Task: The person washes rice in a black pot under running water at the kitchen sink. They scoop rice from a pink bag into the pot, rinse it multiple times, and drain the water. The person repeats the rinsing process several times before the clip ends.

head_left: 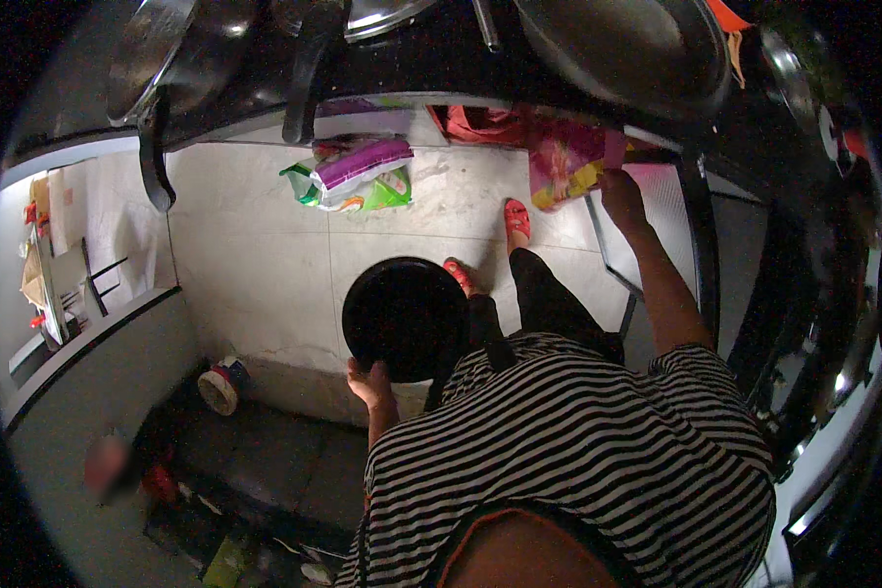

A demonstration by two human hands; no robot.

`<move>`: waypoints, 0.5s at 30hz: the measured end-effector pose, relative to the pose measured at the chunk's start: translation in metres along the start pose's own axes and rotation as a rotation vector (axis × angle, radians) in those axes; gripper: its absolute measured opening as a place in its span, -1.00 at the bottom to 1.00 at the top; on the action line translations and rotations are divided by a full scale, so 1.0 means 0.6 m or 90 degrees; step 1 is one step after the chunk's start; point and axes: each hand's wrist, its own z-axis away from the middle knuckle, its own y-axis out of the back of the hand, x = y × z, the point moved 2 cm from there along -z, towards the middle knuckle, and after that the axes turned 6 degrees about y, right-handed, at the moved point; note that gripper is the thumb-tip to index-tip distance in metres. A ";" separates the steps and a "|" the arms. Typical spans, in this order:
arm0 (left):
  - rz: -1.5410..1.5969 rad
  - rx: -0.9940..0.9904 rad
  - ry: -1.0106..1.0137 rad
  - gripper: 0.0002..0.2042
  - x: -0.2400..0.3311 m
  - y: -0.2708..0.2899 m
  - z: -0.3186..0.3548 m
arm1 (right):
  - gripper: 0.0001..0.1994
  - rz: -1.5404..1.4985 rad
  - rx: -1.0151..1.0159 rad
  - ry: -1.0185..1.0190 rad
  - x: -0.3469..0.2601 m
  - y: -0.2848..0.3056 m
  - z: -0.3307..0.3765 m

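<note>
My left hand (370, 384) has its fingers closed on the near rim of a round black pan (405, 318), held low in front of my body. The inside of the pan is too dark to make out. Out to the right, my right hand (621, 199) grips the edge of a pink and yellow plastic packet (570, 167). The packet hangs by the cabinet, near its opened door (647, 230); its contents cannot be told. Part of the right fingers is hidden behind the hand.
Several pans, one a wide grey pan (632, 49), rest on the dark counter (412, 78) along the top. A green and purple bag (363, 176) lies on the pale tiled floor (255, 235). At lower left, a white tub (220, 388) stands on a black counter (274, 441).
</note>
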 end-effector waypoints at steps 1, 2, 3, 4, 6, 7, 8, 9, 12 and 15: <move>0.044 -0.025 -0.008 -0.74 0.006 0.008 -0.004 | -0.87 -0.011 -0.024 -0.022 -0.017 0.008 0.025; 0.086 -0.056 -0.017 -0.74 0.020 0.013 -0.011 | -0.85 -0.019 -0.033 -0.052 -0.018 -0.004 0.060; 0.127 -0.087 -0.033 -0.74 0.045 0.015 -0.011 | -0.85 -0.039 -0.025 -0.040 -0.039 0.001 0.084; 0.167 -0.118 -0.047 -0.74 0.074 0.017 -0.007 | -0.84 -0.058 -0.016 -0.028 -0.063 0.005 0.117; 0.206 -0.150 -0.040 -0.76 0.103 0.023 -0.010 | -0.87 -0.071 -0.047 -0.033 -0.107 0.006 0.179; 0.204 -0.165 -0.052 -0.76 0.118 0.025 -0.013 | -0.88 -0.067 -0.085 -0.054 -0.122 -0.007 0.213; 0.202 -0.181 -0.059 -0.75 0.142 0.023 -0.008 | -0.88 -0.085 0.021 0.030 -0.133 -0.015 0.254; 0.195 -0.196 -0.068 -0.75 0.155 0.025 -0.007 | -0.90 -0.122 0.050 0.074 -0.147 -0.020 0.287; 0.210 -0.261 -0.049 -0.73 0.187 0.015 0.003 | -0.87 -0.022 -0.084 0.022 -0.194 -0.013 0.380; 0.248 -0.289 -0.027 -0.71 0.236 -0.015 0.063 | -0.77 -0.089 -0.197 -0.003 -0.199 -0.015 0.442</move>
